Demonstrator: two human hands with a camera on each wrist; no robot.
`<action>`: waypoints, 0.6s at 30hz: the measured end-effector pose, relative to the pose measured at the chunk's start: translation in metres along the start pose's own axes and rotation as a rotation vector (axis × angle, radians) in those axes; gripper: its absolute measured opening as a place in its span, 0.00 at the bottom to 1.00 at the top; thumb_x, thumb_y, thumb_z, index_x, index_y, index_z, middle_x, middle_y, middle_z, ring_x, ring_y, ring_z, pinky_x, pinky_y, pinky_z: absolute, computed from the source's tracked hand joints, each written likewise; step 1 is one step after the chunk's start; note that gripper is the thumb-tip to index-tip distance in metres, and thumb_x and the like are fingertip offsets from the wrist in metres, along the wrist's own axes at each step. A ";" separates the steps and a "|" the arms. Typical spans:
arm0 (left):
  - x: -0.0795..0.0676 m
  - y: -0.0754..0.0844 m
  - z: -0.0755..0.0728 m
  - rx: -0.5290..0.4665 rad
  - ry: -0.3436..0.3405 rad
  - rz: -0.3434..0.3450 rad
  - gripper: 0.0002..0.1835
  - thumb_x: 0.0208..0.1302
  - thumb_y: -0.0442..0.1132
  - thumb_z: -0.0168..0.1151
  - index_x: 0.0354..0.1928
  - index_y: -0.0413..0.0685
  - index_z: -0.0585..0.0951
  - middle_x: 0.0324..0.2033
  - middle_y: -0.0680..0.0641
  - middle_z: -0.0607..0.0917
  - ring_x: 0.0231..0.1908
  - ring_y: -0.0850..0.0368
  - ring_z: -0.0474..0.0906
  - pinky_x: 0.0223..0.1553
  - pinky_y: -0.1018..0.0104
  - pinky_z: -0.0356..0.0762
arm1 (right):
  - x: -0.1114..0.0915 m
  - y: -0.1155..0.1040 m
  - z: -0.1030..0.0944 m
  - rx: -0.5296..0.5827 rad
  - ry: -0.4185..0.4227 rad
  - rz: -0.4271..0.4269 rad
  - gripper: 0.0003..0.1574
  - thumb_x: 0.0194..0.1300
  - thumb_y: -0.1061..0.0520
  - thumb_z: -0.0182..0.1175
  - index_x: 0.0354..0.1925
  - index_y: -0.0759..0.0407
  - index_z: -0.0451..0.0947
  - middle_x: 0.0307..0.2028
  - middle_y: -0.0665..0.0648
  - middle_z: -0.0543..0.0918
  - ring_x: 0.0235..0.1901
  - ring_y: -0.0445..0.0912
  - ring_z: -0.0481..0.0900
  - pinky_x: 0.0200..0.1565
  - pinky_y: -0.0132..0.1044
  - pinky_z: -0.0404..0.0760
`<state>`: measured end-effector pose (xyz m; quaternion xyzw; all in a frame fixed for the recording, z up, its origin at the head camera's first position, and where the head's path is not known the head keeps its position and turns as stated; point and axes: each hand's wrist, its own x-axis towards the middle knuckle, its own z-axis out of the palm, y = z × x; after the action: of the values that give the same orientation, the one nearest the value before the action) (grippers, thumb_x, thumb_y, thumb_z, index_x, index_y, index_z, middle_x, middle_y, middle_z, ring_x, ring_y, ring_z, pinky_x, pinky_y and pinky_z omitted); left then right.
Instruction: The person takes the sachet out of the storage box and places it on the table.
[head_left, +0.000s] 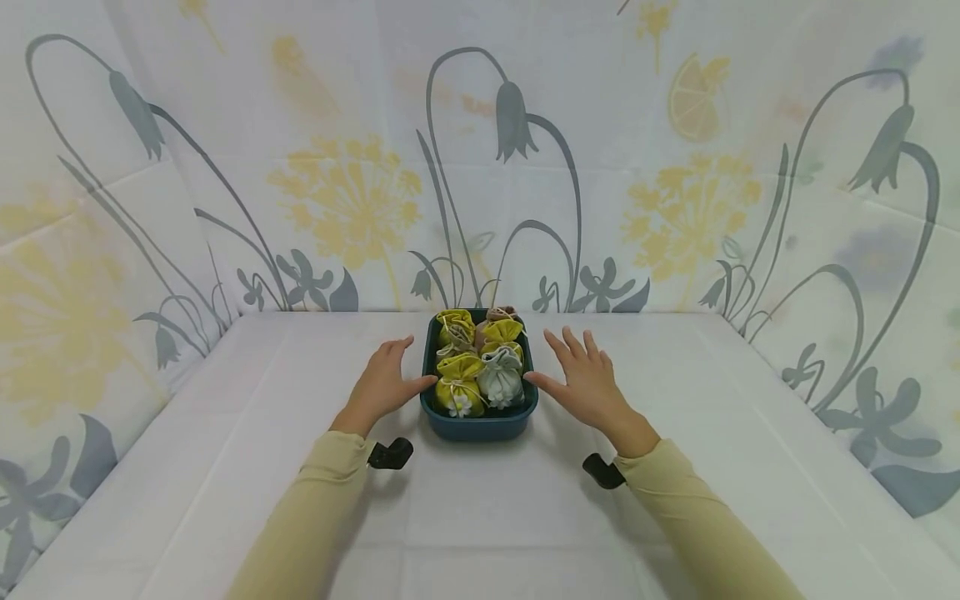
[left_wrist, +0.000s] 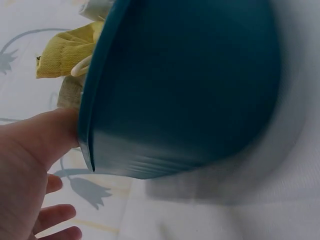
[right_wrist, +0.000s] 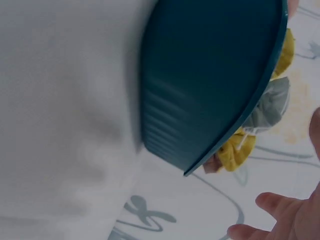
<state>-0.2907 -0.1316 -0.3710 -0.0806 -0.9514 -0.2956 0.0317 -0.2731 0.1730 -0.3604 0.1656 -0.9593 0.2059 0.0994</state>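
Observation:
A dark teal plastic basin (head_left: pixel 478 429) stands on the white table, filled with several small drawstring pouches. At its front lie a yellow-green pouch (head_left: pixel 461 392) and a pale grey one (head_left: pixel 501 379), both with white flower trim; more yellow and brown pouches sit behind. My left hand (head_left: pixel 382 383) is at the basin's left side, fingers spread, its thumb (left_wrist: pixel 55 132) at the rim and seeming to touch it. On the other side my right hand (head_left: pixel 588 385) is spread with its thumb close to the rim; the right wrist view shows its fingers (right_wrist: pixel 272 202) apart from the basin.
White cloth covers the table (head_left: pixel 480 508). A flower-printed curtain (head_left: pixel 480 167) rises behind it and along both sides. Black wrist devices (head_left: pixel 392 454) stick out from the cuffs of the beige sleeves (head_left: pixel 307 508).

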 end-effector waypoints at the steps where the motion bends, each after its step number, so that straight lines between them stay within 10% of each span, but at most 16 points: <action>1: 0.001 0.000 0.000 -0.017 -0.010 -0.004 0.43 0.58 0.54 0.64 0.69 0.41 0.58 0.64 0.33 0.60 0.63 0.38 0.57 0.60 0.43 0.61 | 0.001 -0.002 0.000 0.007 -0.005 -0.003 0.51 0.61 0.30 0.51 0.72 0.54 0.51 0.70 0.66 0.49 0.68 0.66 0.36 0.61 0.67 0.42; 18: 0.008 -0.006 0.003 -0.357 -0.144 -0.089 0.34 0.62 0.47 0.62 0.67 0.41 0.64 0.64 0.38 0.65 0.64 0.41 0.59 0.60 0.47 0.62 | 0.017 -0.020 -0.010 0.194 -0.141 -0.051 0.51 0.60 0.43 0.62 0.70 0.63 0.52 0.69 0.67 0.52 0.68 0.64 0.37 0.63 0.64 0.45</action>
<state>-0.2991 -0.1333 -0.3758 -0.0636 -0.8863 -0.4542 -0.0641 -0.2807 0.1555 -0.3402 0.2126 -0.9350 0.2831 0.0203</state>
